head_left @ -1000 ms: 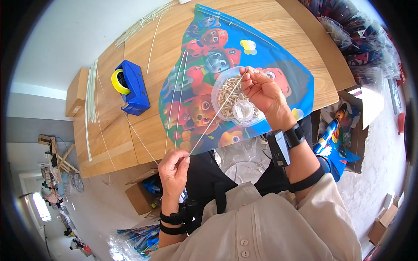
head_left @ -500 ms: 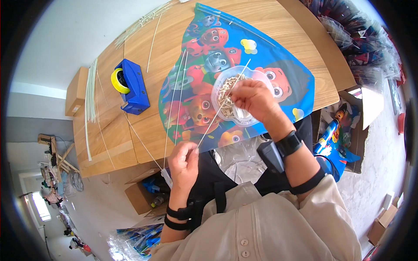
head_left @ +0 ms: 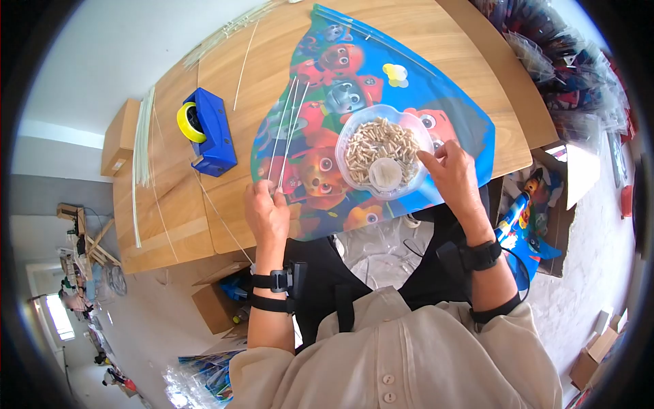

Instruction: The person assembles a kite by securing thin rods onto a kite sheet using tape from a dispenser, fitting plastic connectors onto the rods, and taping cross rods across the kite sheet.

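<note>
My left hand is closed around the lower ends of several thin white rods, which point up over the printed sheet. My right hand is at the right rim of a clear plastic bowl, thumb and finger pinching its edge. Inside the bowl are many short pale tube pieces and a small round cup. Beneath it lies a blue cartoon-printed sheet, pointed at its far end, on the wooden table.
A blue tape dispenser with yellow tape stands left of the sheet. Long pale rods lie at the table's left edge, near a cardboard box. Bagged goods are piled on the right, above an open carton holding printed material.
The rod stretched between both hands is now with the others in my left hand, which moved up and left. My right hand went from above the bowl to its right rim.
</note>
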Demonstrator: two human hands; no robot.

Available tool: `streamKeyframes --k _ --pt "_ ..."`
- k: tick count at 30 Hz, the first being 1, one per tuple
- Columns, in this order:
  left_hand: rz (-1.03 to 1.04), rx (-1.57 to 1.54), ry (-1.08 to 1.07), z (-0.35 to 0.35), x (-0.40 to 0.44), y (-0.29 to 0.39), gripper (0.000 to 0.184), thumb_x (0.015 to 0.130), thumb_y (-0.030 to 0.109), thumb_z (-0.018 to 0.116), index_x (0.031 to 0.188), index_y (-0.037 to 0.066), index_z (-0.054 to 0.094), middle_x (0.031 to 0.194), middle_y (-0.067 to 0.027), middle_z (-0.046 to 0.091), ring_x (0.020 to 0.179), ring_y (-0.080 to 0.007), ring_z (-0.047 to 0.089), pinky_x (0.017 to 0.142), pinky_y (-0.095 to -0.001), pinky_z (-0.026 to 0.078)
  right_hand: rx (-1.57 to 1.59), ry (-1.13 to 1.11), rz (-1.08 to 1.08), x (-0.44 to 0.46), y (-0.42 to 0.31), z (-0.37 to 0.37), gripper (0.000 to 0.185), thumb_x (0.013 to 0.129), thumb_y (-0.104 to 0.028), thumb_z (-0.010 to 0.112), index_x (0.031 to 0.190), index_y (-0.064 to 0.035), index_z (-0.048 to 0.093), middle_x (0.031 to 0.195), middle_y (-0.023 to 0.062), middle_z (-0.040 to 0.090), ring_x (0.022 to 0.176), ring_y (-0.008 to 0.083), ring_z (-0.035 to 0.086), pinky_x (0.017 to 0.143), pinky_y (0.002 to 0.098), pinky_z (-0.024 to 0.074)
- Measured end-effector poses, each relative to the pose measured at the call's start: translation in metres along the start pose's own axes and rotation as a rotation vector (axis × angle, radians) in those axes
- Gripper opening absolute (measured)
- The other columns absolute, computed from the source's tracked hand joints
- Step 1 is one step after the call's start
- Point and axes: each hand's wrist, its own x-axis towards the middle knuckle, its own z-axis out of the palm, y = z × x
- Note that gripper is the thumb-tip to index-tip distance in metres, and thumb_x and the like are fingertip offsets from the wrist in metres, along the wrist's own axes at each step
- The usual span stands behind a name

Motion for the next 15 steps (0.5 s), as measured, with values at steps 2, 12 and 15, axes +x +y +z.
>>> streamKeyframes --k 2,12,15 --pt "0.055 -0.209 0.048 0.007 0.002 0.008 0.011 0.079 0.011 0.061 0.083 0.002 0.056 0.07 -0.0152 0.058 0.067 -0.0338 0.057 0.061 -0.0398 0.045 0.256 -0.149 0.149 -0.001 0.001 0.005 0.023 0.076 -0.012 0.062 0.072 0.0054 0.048 0.054 0.0129 0.055 0.045 0.0173 0.057 0.042 0.0295 0.0455" --pt "-0.296 -0.806 -0.552 0.01 0.047 0.084 0.016 0.08 0.007 0.058 0.085 -0.007 0.051 0.062 -0.0114 0.058 0.042 -0.0143 0.055 0.032 -0.0258 0.038 0.371 -0.117 0.063 0.022 -0.014 0.028 0.012 0.074 -0.004 0.053 0.069 0.0049 0.047 0.055 0.0107 0.054 0.044 0.0152 0.054 0.04 0.029 0.0434" --pt "-0.321 -0.786 -0.523 0.017 0.079 0.075 0.008 0.074 -0.001 0.05 0.08 -0.007 0.05 0.062 -0.0137 0.057 0.041 -0.0173 0.056 0.029 -0.0285 0.04 0.377 -0.067 -0.036 0.034 -0.024 0.041 0.014 0.077 -0.008 0.056 0.074 0.0046 0.049 0.056 0.009 0.055 0.045 0.0143 0.055 0.042 0.0291 0.0426"
